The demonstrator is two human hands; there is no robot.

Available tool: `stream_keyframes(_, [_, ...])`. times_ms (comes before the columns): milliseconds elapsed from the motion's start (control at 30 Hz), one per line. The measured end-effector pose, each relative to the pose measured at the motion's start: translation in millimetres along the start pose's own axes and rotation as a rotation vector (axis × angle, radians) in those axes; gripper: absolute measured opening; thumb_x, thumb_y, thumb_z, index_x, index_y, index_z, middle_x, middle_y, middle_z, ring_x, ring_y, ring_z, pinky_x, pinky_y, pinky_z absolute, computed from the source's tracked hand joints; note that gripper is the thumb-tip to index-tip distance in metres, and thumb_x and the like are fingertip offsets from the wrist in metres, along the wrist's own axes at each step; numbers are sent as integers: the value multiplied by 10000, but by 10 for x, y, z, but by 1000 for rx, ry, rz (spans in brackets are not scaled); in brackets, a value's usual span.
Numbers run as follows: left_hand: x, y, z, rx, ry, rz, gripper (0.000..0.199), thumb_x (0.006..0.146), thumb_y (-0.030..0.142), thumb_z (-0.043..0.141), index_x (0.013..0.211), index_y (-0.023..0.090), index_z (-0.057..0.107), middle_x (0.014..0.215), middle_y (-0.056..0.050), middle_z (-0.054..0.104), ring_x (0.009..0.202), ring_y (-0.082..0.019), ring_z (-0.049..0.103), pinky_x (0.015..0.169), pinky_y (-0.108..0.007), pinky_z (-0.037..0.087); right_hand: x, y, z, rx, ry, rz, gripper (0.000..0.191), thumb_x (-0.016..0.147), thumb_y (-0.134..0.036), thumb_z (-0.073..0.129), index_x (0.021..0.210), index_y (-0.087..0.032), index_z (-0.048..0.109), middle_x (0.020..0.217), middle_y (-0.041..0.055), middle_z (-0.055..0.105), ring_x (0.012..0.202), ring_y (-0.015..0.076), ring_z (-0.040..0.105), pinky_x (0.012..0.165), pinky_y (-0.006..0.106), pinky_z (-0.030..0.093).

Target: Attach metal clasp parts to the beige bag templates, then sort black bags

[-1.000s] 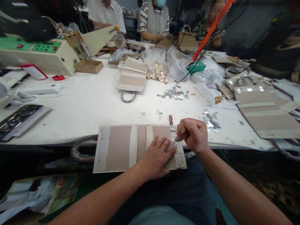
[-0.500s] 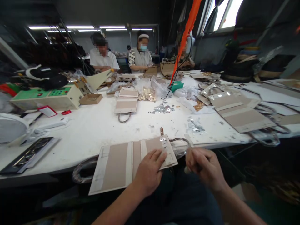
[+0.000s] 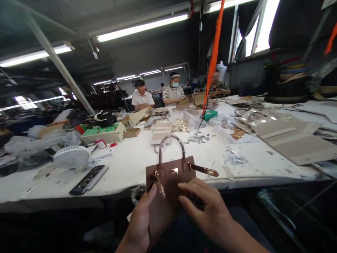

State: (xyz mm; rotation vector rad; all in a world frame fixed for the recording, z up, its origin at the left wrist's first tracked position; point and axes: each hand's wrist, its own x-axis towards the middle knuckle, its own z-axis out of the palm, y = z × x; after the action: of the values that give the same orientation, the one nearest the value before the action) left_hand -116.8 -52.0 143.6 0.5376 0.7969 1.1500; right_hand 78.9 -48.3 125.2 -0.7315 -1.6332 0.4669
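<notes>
A brown handbag piece (image 3: 171, 189) is held up at the table's front edge, its smooth outer side facing me. It has an arched handle (image 3: 172, 137) in clear wrap, a small shiny metal plate (image 3: 174, 171) and two straps with metal ends, one hanging at the left and one strap (image 3: 205, 170) sticking out to the right. My left hand (image 3: 140, 218) grips its left edge, thumb in front, other fingers hidden behind. My right hand (image 3: 204, 202) is at its right front, thumb and fingers apart and bent. Whether the fingertips touch it, I cannot tell. A dark patch under the palm is unclear.
Loose silver metal pieces (image 3: 197, 137) and a pile of gold pieces (image 3: 181, 124) lie on the white table (image 3: 126, 154). Stacked bag panels (image 3: 297, 140) are at right. A white fan (image 3: 71, 157) and green-topped machine (image 3: 102, 133) stand left. Several co-workers sit across.
The bag piece, flat with its inner side up before, is now raised and turned to its brown outer side. My left hand has shifted to its left edge; my right hand has come in beside it.
</notes>
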Motion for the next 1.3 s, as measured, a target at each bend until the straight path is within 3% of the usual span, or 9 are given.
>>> stream_keyframes(133, [-157,112,184,-51,-297,-93,523,942,475,604,1319,129,714,1354,-179,641,1307,-373,583,1150,-543,422,-9,-101,124,46,-69,-46,408,905,-146,673,1295,-263,655,957,46,658,804,133,632,679,248,501])
stream_keyframes(200, [-190,165,273,-4,-343,-48,528,946,461,595,1326,111,706,1293,-192,671,1289,-370,596,1143,-541,426,0,-130,110,36,-62,-60,412,905,-145,670,1302,-257,647,954,52,658,807,142,634,687,256,508])
stream_keyframes(367, [-189,202,327,8,-257,10,517,956,389,595,1389,113,661,1193,-179,714,1231,-344,639,1133,-510,441,36,-167,25,-3,-16,-80,425,903,-157,680,1305,-290,643,947,30,671,788,131,651,686,243,534])
stream_keyframes(533, [-197,175,283,-90,-105,-48,575,954,383,608,1445,83,606,1189,-187,713,1193,-351,661,1116,-511,460,51,-201,7,-59,6,-106,428,909,-180,682,1318,-296,634,954,9,684,805,116,668,715,211,556])
stream_keyframes(633, [-214,191,287,-191,74,-120,597,990,379,578,1507,83,539,1222,-189,702,1192,-346,664,1116,-510,463,97,-212,-59,-119,95,-87,362,916,-205,687,1273,-262,667,881,-5,673,745,88,655,681,169,541])
stream_keyframes(733, [-223,212,271,-228,145,-90,615,1007,309,579,1571,96,454,1285,-186,677,1222,-336,650,1141,-501,445,174,-175,-198,-237,209,-14,350,946,-245,666,1295,-235,669,818,-15,653,676,73,623,651,161,528])
stream_keyframes(867, [-217,198,165,-156,79,45,673,999,254,625,1624,201,382,1366,-149,641,1265,-325,623,1180,-501,404,234,-45,-378,-389,283,126,470,969,-387,636,1393,-184,647,1009,40,736,779,123,681,763,228,588])
stream_keyframes(1067, [-208,143,-1,-115,-32,-86,721,1014,382,621,1636,146,341,1388,-190,610,1333,-361,557,1192,-534,380,214,61,-424,-289,254,263,443,952,-457,627,1317,-222,718,1108,34,748,891,160,723,932,304,607])
stream_keyframes(1300, [-177,115,-83,-126,-111,-116,671,1036,419,565,1615,129,387,1383,-191,616,1341,-357,556,1214,-535,335,238,2,-433,-176,262,268,318,926,-411,676,1176,-246,782,1127,1,752,1050,163,735,937,206,594])
